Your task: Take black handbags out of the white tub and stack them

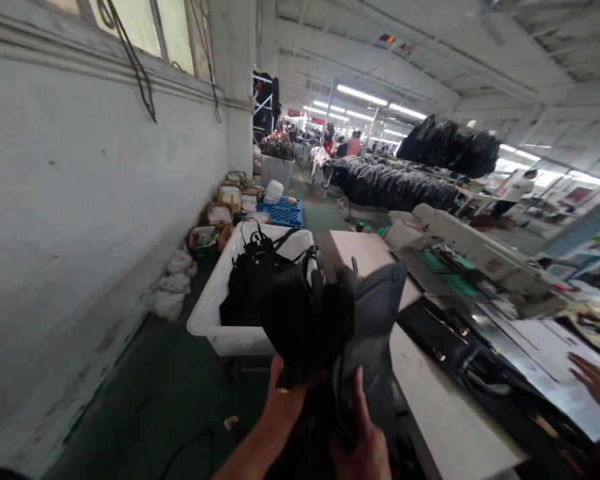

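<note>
On your right runs the white table [445, 407], its near edge just beside your work, with a pale machine [460, 233] farther up that side. Ahead and to the left, the white tub [205, 313] holds black bags [245, 287]; its near corner and loose straps could snag you. The dark bag [305, 320] is in front of you, between tub and table; it may be more than 1 piece, I can't tell. It looks fairly light, soft but springy, with a smooth face that may slip and mark under a nail. Take it low, where the layers meet, rather than by the flaring grey panel [375, 320]. Your left hand [290, 400] is closed round its lower left; your right hand [363, 447] lays 1 finger along the panel, though I can't tell whether it grips. Another person's hand [595, 383] is spread at far right, beyond the table's black bag [445, 340].
</note>
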A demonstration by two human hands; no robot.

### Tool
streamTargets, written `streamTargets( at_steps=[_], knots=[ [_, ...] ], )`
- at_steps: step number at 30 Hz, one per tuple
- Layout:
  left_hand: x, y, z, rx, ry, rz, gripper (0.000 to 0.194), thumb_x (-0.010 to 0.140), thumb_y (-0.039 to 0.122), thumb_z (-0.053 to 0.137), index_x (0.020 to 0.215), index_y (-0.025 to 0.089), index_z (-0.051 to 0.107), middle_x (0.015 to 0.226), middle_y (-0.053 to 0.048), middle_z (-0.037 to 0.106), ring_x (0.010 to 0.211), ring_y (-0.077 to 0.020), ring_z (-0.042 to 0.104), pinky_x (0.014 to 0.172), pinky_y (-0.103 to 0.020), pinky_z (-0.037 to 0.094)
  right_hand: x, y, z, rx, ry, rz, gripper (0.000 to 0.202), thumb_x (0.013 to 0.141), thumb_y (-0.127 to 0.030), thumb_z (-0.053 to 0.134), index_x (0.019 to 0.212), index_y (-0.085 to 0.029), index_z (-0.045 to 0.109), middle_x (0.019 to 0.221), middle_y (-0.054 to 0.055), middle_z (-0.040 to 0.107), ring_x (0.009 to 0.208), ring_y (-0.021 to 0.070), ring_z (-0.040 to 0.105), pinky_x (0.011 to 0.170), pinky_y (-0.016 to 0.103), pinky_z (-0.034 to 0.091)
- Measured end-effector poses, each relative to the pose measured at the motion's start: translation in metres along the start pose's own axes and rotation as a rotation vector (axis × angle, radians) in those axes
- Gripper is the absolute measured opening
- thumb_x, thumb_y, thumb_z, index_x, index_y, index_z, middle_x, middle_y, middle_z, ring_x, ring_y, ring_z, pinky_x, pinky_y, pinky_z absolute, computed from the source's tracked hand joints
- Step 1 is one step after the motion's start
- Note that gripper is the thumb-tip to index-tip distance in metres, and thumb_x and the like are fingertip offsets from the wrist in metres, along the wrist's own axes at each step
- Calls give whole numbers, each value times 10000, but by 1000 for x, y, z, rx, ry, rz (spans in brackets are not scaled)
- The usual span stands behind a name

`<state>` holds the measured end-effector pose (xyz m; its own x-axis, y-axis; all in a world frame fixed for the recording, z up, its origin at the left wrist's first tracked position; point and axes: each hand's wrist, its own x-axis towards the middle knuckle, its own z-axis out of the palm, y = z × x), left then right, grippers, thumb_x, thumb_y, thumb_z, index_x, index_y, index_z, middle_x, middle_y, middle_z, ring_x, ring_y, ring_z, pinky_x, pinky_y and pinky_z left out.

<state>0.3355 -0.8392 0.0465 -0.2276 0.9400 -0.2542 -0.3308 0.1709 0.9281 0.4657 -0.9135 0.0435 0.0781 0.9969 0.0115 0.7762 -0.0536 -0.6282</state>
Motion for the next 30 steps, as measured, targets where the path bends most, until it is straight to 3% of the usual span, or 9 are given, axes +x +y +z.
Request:
streamTargets(
  at_steps=[3, 6, 10, 14, 17, 20, 24, 27, 30],
  knots=[
    [73, 62, 10, -188, 49, 106, 448, 476, 282, 683, 910, 181, 637, 818, -31, 693, 830, -253, 621, 753, -387, 498, 92, -61, -10, -155, 75, -78, 848, 665, -182, 413, 1412, -89, 22, 768, 109, 644, 697, 272, 615, 635, 381, 465],
    [147, 80, 8, -263, 93, 119, 377, 595, 274, 596, 961, 190, 616, 883, -29, 686, 897, -218, 611, 788, -368, 492, 189, -101, 4, -415, 101, -239, 791, 693, -121, 414, 1413, -130, 86, 768, 92, 633, 717, 247, 607, 679, 353, 440],
    [204, 41, -30, -176, 130, 22, 317, 601, 232, 629, 917, 209, 615, 899, -37, 673, 940, -218, 602, 800, -374, 490, 282, -83, 83, -519, -68, -305, 693, 758, -95, 379, 1400, -237, 160, 935, 97, 628, 853, 238, 593, 756, 367, 411],
    [204, -27, -92, -18, 205, -125, 317, 624, 263, 637, 930, 202, 577, 855, -50, 654, 862, -217, 621, 730, -392, 501, 298, -32, 182, -466, -321, -255, 450, 719, -154, 482, 1164, -196, 531, 942, 110, 627, 859, 232, 584, 750, 363, 423],
    [190, -68, -125, 81, 213, -231, 367, 610, 251, 635, 965, 217, 547, 833, -44, 651, 853, -207, 623, 711, -352, 498, 272, -14, 225, -380, -330, -232, 386, 740, -221, 511, 1123, -187, 545, 1024, 93, 605, 995, 224, 525, 914, 417, 349],
    [178, -89, -129, 144, 105, -258, 384, 590, 252, 659, 958, 194, 565, 817, -33, 652, 828, -181, 618, 737, -321, 487, 229, -3, 234, -260, -180, -157, 416, 798, -241, 466, 1206, -162, 461, 1179, 114, 520, 1160, 229, 386, 1014, 435, 235],
    [161, -109, -83, 199, -56, -195, 369, 577, 264, 689, 925, 181, 599, 787, -8, 656, 779, -144, 611, 738, -277, 477, 132, 41, 233, -22, -26, -120, 345, 793, -156, 417, 1123, -177, 515, 1030, 71, 584, 1006, 195, 485, 903, 355, 368],
    [133, -137, -33, 220, -213, -232, 373, 567, 279, 691, 914, 176, 601, 761, -1, 661, 745, -137, 612, 694, -257, 476, 20, 88, 242, 49, -96, 39, 346, 750, -115, 421, 1040, -236, 565, 929, 46, 619, 908, 191, 538, 802, 328, 432],
    [83, -181, 8, 260, -384, -311, 389, 550, 294, 682, 903, 152, 602, 735, -21, 666, 716, -154, 614, 661, -268, 471, -104, 140, 243, 105, -91, 325, 314, 724, -115, 434, 923, -271, 620, 871, 50, 638, 848, 212, 577, 724, 327, 462]
  ],
)
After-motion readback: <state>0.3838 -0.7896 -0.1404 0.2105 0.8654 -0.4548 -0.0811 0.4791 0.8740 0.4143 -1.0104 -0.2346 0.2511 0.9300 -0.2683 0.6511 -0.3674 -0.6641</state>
